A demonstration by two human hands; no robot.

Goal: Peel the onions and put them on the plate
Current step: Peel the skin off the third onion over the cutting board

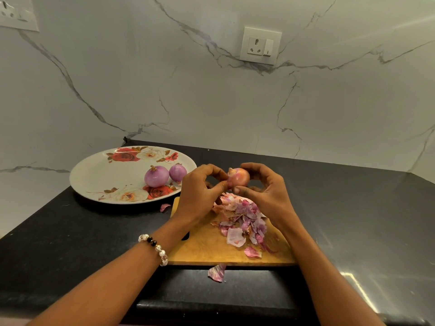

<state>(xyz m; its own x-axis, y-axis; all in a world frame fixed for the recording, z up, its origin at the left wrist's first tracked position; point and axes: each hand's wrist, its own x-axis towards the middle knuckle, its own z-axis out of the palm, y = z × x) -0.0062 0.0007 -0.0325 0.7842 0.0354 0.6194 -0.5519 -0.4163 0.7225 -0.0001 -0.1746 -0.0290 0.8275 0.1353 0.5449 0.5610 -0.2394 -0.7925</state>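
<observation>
I hold a small pinkish onion [240,177] with dry skin still on it, above the wooden cutting board [207,249]. My right hand [266,189] cups the onion from the right, fingers curled round it. My left hand [200,191] pinches a flap of skin at the onion's left side. Two peeled purple onions [156,176] [177,172] lie on the right part of a white plate [101,175] with rose prints, to the left of my hands.
A heap of onion skins [242,220] covers the board's middle. Loose skins lie on the black counter [70,231], one by the plate [164,207] and one at the board's front edge [217,272]. A marble wall with a socket [260,45] rises behind.
</observation>
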